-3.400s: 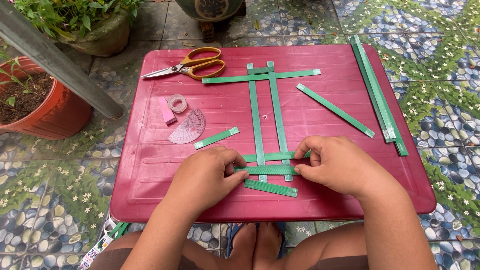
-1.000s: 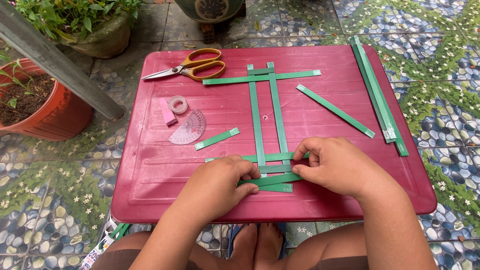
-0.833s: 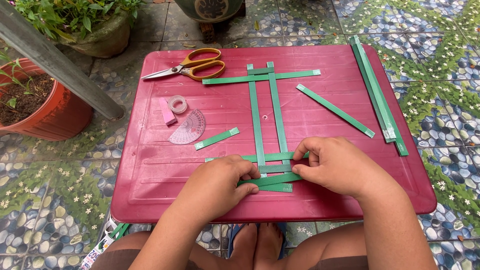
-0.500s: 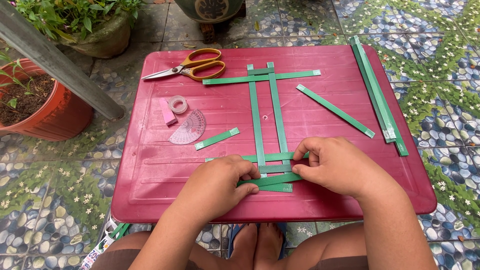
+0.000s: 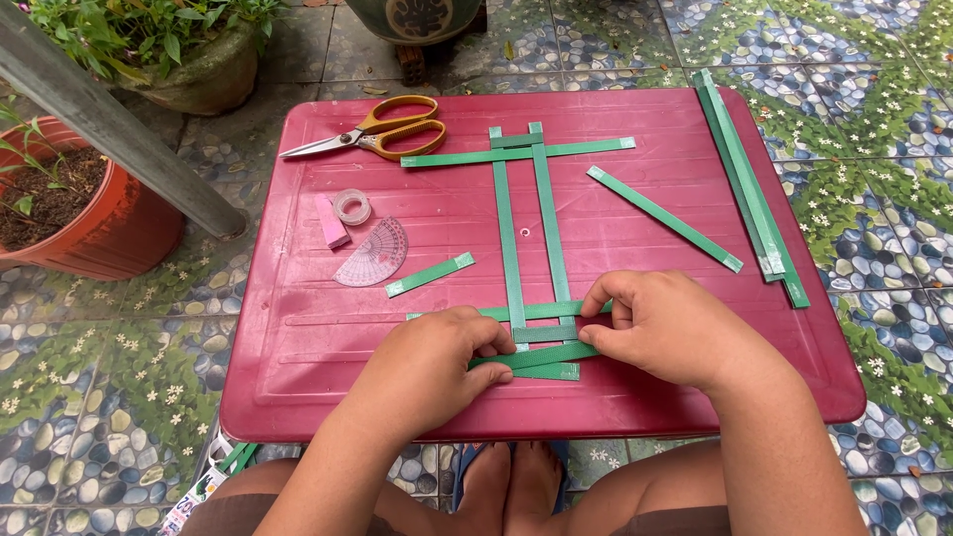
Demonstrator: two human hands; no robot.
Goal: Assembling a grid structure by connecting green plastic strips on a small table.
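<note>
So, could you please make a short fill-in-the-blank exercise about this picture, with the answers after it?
1. Both hands, left hand and right hand, press on green ____ strips.
2. The scissors have ____ handles.
3. The clear protractor lies next to a roll of ____.
4. The table is dark ____.

Missing words: paper; orange; tape; red
</note>
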